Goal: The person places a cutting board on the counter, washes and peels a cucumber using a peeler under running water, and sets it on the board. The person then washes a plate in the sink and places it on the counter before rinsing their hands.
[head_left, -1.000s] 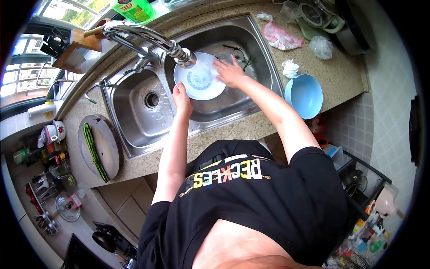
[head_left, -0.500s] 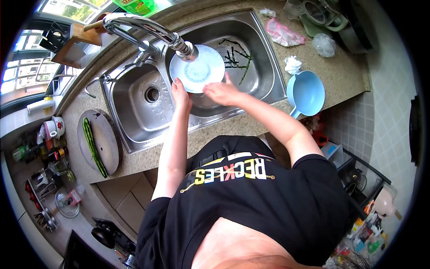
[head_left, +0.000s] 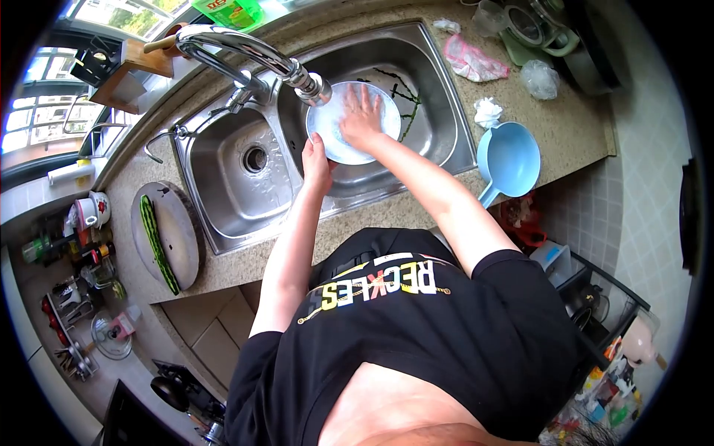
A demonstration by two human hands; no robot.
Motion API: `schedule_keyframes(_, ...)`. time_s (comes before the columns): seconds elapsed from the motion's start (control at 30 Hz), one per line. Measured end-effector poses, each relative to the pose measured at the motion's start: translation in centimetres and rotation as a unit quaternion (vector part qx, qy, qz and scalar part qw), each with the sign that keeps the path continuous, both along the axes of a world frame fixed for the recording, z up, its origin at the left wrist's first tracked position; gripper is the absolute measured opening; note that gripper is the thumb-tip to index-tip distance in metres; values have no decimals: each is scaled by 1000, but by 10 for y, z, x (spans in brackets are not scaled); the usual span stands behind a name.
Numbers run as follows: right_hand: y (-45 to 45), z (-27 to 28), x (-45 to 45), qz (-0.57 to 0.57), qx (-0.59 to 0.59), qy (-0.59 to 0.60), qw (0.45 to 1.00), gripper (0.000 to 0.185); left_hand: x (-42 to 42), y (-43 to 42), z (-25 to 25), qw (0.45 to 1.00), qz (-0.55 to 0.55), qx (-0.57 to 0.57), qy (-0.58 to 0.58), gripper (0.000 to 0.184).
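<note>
A white plate (head_left: 327, 123) is held over the right basin of the steel sink (head_left: 439, 141), close to the tap's spout (head_left: 315, 88). My left hand (head_left: 317, 160) grips its near left rim, thumb on top and the other fingers mostly hidden. Across the plate's face lies my right hand (head_left: 361, 117), fingers spread flat against the wet surface. Dark green strips of peel (head_left: 407, 111) lie on the basin floor to the right, partly covered by the plate.
On the left counter, a green ridged gourd (head_left: 156, 241) rests on a round chopping board (head_left: 189, 230). A blue ladle-shaped scoop (head_left: 513, 160) stands at the right counter edge. Beyond it lie crumpled tissue (head_left: 487, 111), a pink-edged cloth (head_left: 474, 61) and a clear plastic bag (head_left: 540, 78).
The plate has moved right, along with my left hand. My right hand has gone from the plate's near edge onto its face, with its fingers spread.
</note>
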State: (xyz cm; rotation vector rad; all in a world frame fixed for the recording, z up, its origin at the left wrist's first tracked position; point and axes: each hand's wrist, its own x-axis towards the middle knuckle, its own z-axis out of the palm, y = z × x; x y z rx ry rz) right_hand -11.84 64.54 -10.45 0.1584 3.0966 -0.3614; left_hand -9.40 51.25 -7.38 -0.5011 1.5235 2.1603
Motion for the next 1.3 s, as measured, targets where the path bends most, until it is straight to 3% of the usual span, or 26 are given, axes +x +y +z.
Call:
schedule_keyframes(0.07,-8,5,1,50,-52,-20,997,59,2,-1,4,1000,-28,-1,6,39)
schedule_keyframes(0.1,-15,7,0,38,-118,61,990,54,3,-1,4,999,-36,-18,2,39)
schedule_keyframes(0.13,-14,10,0,36,-118,62,990,54,3,1,5,998,-44,-35,-1,39)
schedule_keyframes(0.2,-14,23,6,188,-198,-102,957,50,2,1,2,999,-26,-28,-16,41)
schedule_keyframes(0.23,-22,17,16,174,-311,-12,934,47,2,-1,-2,1000,-11,-4,-5,42)
schedule_keyframes(0.27,-18,19,19,174,-311,-15,934,47,0,-3,-5,1000,4,19,6,43)
schedule_keyframes(0.37,7,22,25,358,-267,-162,880,43,-7,-21,-14,1000,4,4,-1,42)
schedule_keyframes(0.4,17,34,30,359,-268,-162,879,43,-10,-22,-10,1000,20,7,5,41)
schedule_keyframes(0.47,41,64,45,335,-82,-231,910,42,-15,-31,-19,1000,22,18,12,39)
schedule_keyframes(0.53,66,55,49,234,-34,-198,951,44,-20,-39,-25,999,7,3,33,38)
schedule_keyframes(0.57,76,43,52,237,-32,-197,951,44,-21,-42,-27,1000,2,7,24,37)
schedule_keyframes(0.6,84,26,57,148,-100,-38,983,45,-22,-43,-28,1000,4,8,24,37)
schedule_keyframes(0.63,87,19,57,53,-165,123,977,48,-23,-44,-29,1000,5,20,7,37)
schedule_keyframes(0.67,89,13,55,53,-165,123,977,48,-24,-45,-29,999,5,32,-11,37)
schedule_keyframes(0.73,91,7,52,-63,-402,133,904,58,-28,-45,-32,998,-4,58,-17,37)
schedule_keyframes(0.77,91,0,48,-130,-486,21,864,62,-29,-44,-33,996,-13,83,-25,38)
schedule_keyframes(0.8,87,5,49,-131,-486,22,864,62,-30,-42,-36,996,-14,84,-24,38)
schedule_keyframes(0.87,72,33,48,-194,-668,-62,716,56,-35,-36,-39,990,-25,129,-49,39)
schedule_keyframes(0.9,69,39,48,-183,-685,-51,703,45,-37,-31,-38,990,-26,130,-48,39)
schedule_keyframes(1.07,88,-20,46,-239,-642,-30,727,34,-37,-7,-41,987,-71,120,-84,40)
schedule_keyframes(1.17,97,-24,55,-323,-686,-99,645,34,-35,3,-30,989,-109,65,-75,40)
schedule_keyframes(1.2,96,-27,60,-323,-684,-99,646,34,-34,6,-26,989,-125,47,-61,39)
schedule_keyframes(1.3,91,-35,70,-369,-752,-67,542,34,-34,10,-14,988,-147,7,-53,37)
